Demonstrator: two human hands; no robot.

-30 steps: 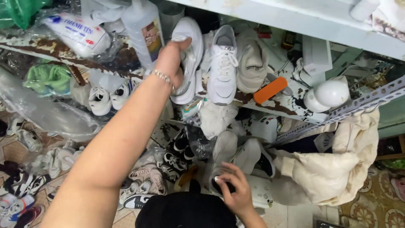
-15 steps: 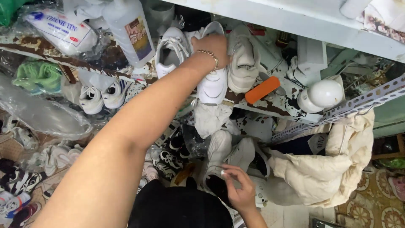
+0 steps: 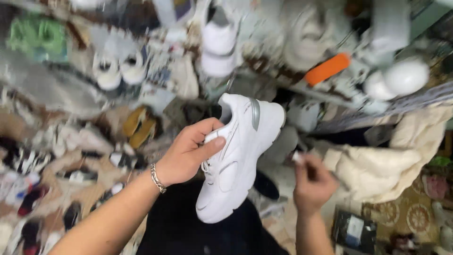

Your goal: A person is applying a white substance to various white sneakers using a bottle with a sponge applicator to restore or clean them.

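Note:
My left hand (image 3: 191, 153), with a chain bracelet on the wrist, grips a white sneaker (image 3: 238, 156) with a silver stripe by its tongue and laces, held in mid-air with the toe pointing down. To the right, my right hand (image 3: 311, 182) is raised with the fingers pinched on a small pale object (image 3: 296, 157) that is too blurred to name. It is a little apart from the sneaker's sole side. The whole view is motion-blurred.
A shelf above carries white sneakers (image 3: 218, 45), an orange brush (image 3: 327, 69) and white round objects (image 3: 398, 78). Many shoes lie heaped at left (image 3: 108, 71). A cream cloth (image 3: 377, 160) hangs at right. Dark fabric (image 3: 184, 226) lies below the sneaker.
My left hand has taken the white sneaker off the shelf and brought it down toward me. My right hand has risen from the pile to beside the shoe.

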